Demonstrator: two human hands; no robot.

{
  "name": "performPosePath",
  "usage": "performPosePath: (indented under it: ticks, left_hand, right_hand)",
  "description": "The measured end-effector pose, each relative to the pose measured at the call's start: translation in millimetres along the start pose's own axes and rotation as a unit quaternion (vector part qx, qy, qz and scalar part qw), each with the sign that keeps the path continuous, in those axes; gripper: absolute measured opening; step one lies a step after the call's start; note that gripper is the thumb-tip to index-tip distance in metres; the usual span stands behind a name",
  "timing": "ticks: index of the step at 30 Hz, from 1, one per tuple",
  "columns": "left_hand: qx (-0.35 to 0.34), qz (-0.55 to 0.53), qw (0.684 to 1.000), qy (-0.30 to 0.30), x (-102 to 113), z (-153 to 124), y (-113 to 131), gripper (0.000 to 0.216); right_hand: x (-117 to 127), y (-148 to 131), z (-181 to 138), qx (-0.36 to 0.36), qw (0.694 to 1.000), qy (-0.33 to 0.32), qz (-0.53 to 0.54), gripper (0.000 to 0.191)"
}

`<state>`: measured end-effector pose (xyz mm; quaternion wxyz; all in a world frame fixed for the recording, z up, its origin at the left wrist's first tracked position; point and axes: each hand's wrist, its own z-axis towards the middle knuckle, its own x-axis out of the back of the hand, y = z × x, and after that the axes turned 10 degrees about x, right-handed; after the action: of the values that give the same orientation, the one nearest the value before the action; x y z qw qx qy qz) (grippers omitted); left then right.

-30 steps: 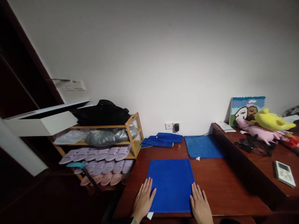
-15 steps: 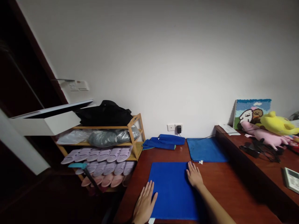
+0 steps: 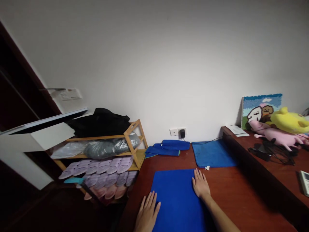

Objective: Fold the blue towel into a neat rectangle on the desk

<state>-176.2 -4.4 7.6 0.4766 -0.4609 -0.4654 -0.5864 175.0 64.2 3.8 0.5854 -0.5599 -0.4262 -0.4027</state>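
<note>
A bright blue cloth lies spread flat on the reddish-brown wooden table. My left hand rests at its left edge, palm down, fingers stretched out. Over by the far right corner, my right hand lies flat on the cloth's right edge with its fingers extended. Neither hand grasps anything. Behind the right hand is a second blue cloth, flat, with a small white tag. Against the wall sits a folded blue cloth with a green edge. The near edge of the spread cloth is out of frame.
Left of the table stands a wooden rack with several slippers and a black bag. A black plug sits in the wall. On the raised right-hand surface are plush toys, a dog picture and tangled cables.
The camera view has tilted and shifted slightly, so the cloth's near edge and tag have left the frame. Both hands stay flat at the same edges of the cloth.
</note>
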Motion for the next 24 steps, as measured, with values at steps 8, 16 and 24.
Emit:
performPosePath:
  ticks: [8, 16, 24]
  left_hand:
    - [-0.139, -0.103, 0.984, -0.041, 3.9, 76.8, 161.9, 0.064]
    - [-0.144, -0.108, 0.982, -0.06, -48.5, 112.5, 188.0, 0.063]
    - [0.03, -0.038, 0.998, -0.05, -9.2, 126.9, 39.7, 0.073]
  right_hand:
    - [2.3, 1.2, -2.7, 0.011, 1.0, 0.0, -0.002, 0.067]
    - [-12.5, 10.0, 0.2, 0.036, 0.998, 0.0, -0.041, 0.065]
    - [-13.4, 8.2, 0.5, 0.01, 0.999, 0.009, -0.033, 0.069]
